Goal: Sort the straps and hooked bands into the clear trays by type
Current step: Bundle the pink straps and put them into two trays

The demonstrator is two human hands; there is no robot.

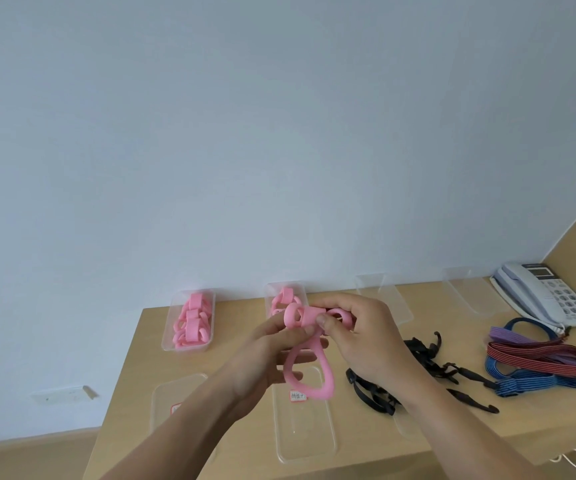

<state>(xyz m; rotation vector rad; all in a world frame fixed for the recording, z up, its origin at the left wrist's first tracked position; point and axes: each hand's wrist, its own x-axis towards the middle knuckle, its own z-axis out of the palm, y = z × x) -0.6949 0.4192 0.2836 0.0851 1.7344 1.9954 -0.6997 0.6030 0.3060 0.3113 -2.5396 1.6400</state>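
Both hands hold one pink silicone strap [309, 372] above the middle of the table. My left hand [276, 344] pinches its ringed upper end, and my right hand [359, 337] grips the same end from the right. Its long loop hangs down over an empty clear tray [305, 441]. Two clear trays at the back hold pink straps: the back left tray [189, 322] and the back middle tray [284, 297], partly hidden by my hands. Black hooked bands [428, 372] lie right of my right hand. Blue, red and purple hooked bands [542, 358] lie farther right.
Empty clear trays stand at the front left [175, 403], back middle right [383, 299] and back right [470, 292]. A white desk phone [542, 292] sits in the far right corner against the wall. The table's front edge [348, 462] runs below the trays.
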